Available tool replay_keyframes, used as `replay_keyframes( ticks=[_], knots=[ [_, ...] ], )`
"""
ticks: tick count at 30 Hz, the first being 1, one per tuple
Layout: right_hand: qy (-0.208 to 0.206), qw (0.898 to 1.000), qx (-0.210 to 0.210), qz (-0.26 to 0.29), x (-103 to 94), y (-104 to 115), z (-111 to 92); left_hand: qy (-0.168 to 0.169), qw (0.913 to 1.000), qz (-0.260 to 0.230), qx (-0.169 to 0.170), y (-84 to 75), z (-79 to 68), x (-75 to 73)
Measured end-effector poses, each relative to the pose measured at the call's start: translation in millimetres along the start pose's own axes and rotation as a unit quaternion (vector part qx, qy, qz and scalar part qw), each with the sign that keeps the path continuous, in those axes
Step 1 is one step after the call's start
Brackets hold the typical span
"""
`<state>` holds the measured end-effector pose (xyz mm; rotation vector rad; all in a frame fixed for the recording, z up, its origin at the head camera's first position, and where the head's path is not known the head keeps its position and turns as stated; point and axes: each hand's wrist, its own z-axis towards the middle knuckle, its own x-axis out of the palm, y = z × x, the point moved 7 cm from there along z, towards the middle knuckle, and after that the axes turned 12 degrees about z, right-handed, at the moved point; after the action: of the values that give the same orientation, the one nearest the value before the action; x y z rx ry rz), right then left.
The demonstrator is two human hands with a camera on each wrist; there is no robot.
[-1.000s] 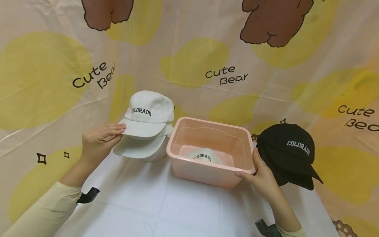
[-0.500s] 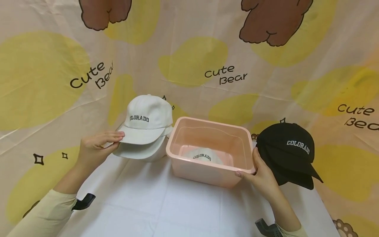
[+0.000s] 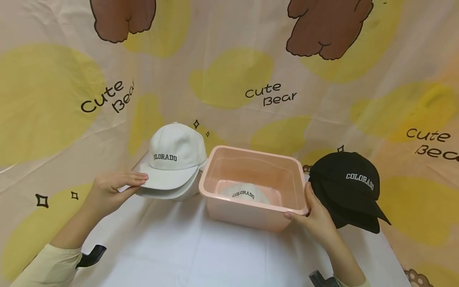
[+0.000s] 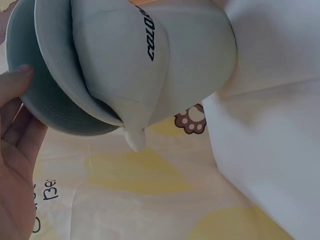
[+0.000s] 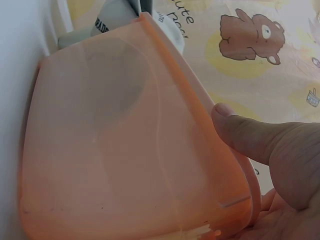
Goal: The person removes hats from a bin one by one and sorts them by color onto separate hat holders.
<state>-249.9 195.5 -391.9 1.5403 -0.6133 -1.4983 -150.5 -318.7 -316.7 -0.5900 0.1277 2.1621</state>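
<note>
My left hand [image 3: 116, 191] pinches the brim of a white cap [image 3: 177, 139] lettered "COLORADO". That cap sits low over a second white cap [image 3: 195, 185], their brims close together. In the left wrist view my thumb lies against the brim of the held cap, while the lower cap [image 4: 200, 65] stands on the white surface. My right hand [image 3: 320, 219] grips the near right corner of a pink plastic bin [image 3: 247, 217], thumb over the rim. Inside the bin lies another white cap [image 3: 247, 194], partly hidden by the front wall.
Stacked black caps [image 3: 342, 173] stand right of the bin, close behind my right hand. A white cloth [image 3: 215, 255] covers the table. Behind everything hangs a printed bear backdrop [image 3: 229, 79].
My left hand has lowered the upper white cap onto the white cap beneath, narrowing the gap between their brims. My right hand and the bin have stayed in place.
</note>
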Motion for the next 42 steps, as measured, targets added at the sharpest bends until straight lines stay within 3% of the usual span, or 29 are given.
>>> replay_keyframes(
  ticks=[11, 20, 23, 32, 36, 42],
  knots=[
    [0.001, 1.000, -0.014, 0.011, 3.0, -3, -3, 0.052, 0.9985, 0.013, -0.008, 2.6, -18.5, 1.1],
    [-0.001, 1.000, -0.020, 0.015, 2.9, -5, -5, 0.107, 0.9916, 0.024, -0.068, 6.2, -24.6, 2.4],
    [-0.001, 1.000, -0.025, 0.015, 2.7, -3, -3, 0.144, 0.9825, 0.040, -0.111, 5.5, -15.7, 3.1],
    [-0.006, 1.000, -0.022, 0.005, 0.6, -2, -1, 0.222, 0.9543, 0.076, -0.185, -0.9, 30.7, 15.0],
    [-0.005, 1.000, -0.027, 0.009, -0.3, -2, -1, 0.256, 0.9451, 0.065, -0.192, -4.2, 52.8, 23.6],
    [-0.006, 1.000, -0.021, 0.006, -1.2, -1, 0, 0.321, 0.9289, 0.073, -0.170, -13.2, 84.8, 41.9]
  ],
)
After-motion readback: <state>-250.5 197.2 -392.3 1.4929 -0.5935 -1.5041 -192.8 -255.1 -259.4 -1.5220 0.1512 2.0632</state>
